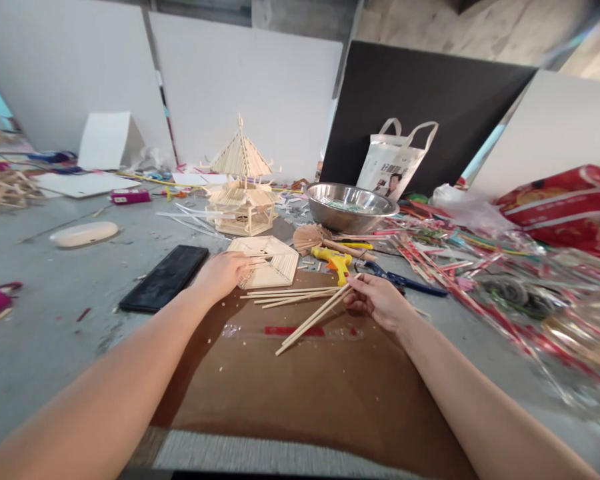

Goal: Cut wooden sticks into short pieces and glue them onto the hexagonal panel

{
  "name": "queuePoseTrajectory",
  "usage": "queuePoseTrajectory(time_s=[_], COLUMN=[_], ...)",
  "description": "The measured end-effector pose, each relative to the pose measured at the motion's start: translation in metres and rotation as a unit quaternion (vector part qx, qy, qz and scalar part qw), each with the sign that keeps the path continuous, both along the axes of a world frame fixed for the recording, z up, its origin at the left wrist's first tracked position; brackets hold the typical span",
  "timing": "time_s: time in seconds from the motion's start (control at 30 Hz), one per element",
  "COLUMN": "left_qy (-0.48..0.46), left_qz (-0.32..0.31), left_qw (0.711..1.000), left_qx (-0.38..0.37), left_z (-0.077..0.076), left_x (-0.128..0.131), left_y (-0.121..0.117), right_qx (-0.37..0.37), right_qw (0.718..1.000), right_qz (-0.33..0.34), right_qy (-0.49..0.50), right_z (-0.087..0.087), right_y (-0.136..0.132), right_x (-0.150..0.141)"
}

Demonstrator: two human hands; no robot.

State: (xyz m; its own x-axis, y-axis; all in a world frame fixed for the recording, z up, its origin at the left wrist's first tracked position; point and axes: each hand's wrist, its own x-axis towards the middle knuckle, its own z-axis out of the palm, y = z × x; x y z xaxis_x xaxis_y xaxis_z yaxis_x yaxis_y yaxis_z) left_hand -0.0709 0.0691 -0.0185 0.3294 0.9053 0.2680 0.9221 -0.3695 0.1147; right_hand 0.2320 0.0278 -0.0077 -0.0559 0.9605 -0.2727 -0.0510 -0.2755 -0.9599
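My right hand (375,300) pinches two thin wooden sticks (313,323) near their upper ends; they slant down to the left above a brown board (290,393). My left hand (223,275) lies at the left side of a flat hexagonal panel made of sticks (280,267), its fingers stretched over it and partly blurred. Between the hands, several loose sticks (295,295) lie on the board. Just beyond my right hand is a yellow glue gun (336,261), with dark blue-handled pliers (410,281) to its right.
Behind the panel stands a stick-built pagoda model (241,187). A steel bowl (350,207) and a white bag (393,163) are behind to the right. A black phone (165,279) lies by my left forearm. Plastic wrappers and strips (460,267) clutter the right side.
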Motion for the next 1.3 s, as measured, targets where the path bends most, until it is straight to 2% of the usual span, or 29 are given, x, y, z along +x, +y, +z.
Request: queuePoseTrajectory(time_s=[0.23, 0.4, 0.63, 0.73, 0.8, 0.93, 1.0, 1.1, 1.3], left_qy=[-0.016, 0.002, 0.035, 0.039, 0.039, 0.025, 0.039, 0.063, 0.077], left_qz=[0.064, 0.028, 0.024, 0.022, 0.046, 0.172, 0.193, 0.177, 0.159], left_qw=[0.997, 1.0, 0.996, 0.996, 0.997, 0.984, 0.98, 0.981, 0.979], left_qx=[0.033, -0.009, -0.078, -0.082, -0.047, 0.047, 0.013, -0.055, -0.106], left_z=[0.001, -0.001, -0.002, 0.003, 0.007, 0.016, 0.018, 0.02, 0.027], left_x=[0.003, 0.005, 0.014, 0.014, 0.009, -0.009, -0.018, -0.026, -0.029], left_y=[-0.003, -0.003, -0.008, -0.01, -0.01, -0.009, -0.007, -0.004, -0.006], right_qx=[0.002, 0.007, 0.011, 0.014, 0.013, 0.008, 0.004, 0.0, -0.002], right_qw=[1.0, 0.999, 0.999, 0.999, 0.999, 0.999, 0.999, 0.999, 0.998], right_qz=[0.007, 0.02, 0.048, 0.043, 0.043, 0.047, 0.048, 0.048, 0.05], right_qy=[0.024, 0.025, 0.014, 0.012, 0.014, 0.017, 0.016, 0.015, 0.025], right_z=[0.002, 0.004, 0.003, 0.003, 0.004, 0.003, 0.003, 0.003, 0.002], right_y=[-0.002, -0.004, -0.005, -0.005, -0.005, -0.006, -0.006, -0.005, -0.004], right_x=[-0.003, -0.006, -0.006, -0.007, -0.007, -0.006, -0.005, -0.005, -0.005])
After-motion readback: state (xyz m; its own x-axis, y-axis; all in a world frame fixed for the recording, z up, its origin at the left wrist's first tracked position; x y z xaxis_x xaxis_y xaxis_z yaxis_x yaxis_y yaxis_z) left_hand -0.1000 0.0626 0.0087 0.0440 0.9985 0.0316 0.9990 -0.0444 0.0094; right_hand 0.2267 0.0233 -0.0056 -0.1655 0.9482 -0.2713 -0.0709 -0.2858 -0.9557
